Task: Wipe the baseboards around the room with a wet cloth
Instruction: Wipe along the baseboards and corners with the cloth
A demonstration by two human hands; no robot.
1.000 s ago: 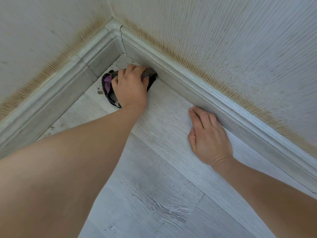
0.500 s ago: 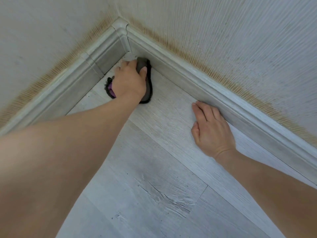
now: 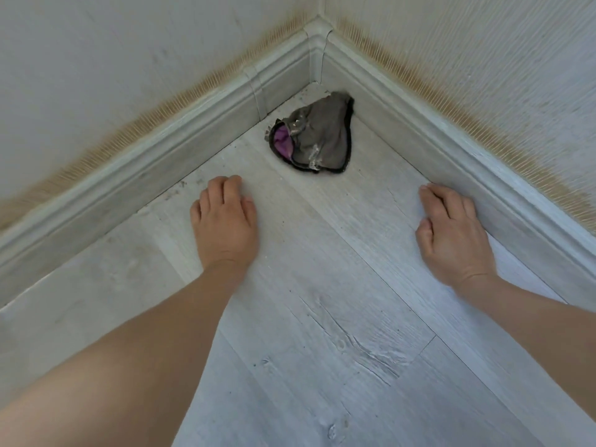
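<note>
Pale floor under both hands, left and right: grip loose, empty, cloth apart.

**A lived-in room corner at home**

Pale wood-look laminate floor meets a moulded baseboard with a corner cap. Above the baseboard, ribbed wallpaper is stained yellow-brown along its lower edge.

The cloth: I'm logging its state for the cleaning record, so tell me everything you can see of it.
The cloth is a crumpled grey rag with a dark stitched edge and a purple patch showing at its left fold. Pale lint or grime clings to it. It lies on the floor in the corner, its far tip at the right-hand baseboard. Neither hand touches it.
</note>
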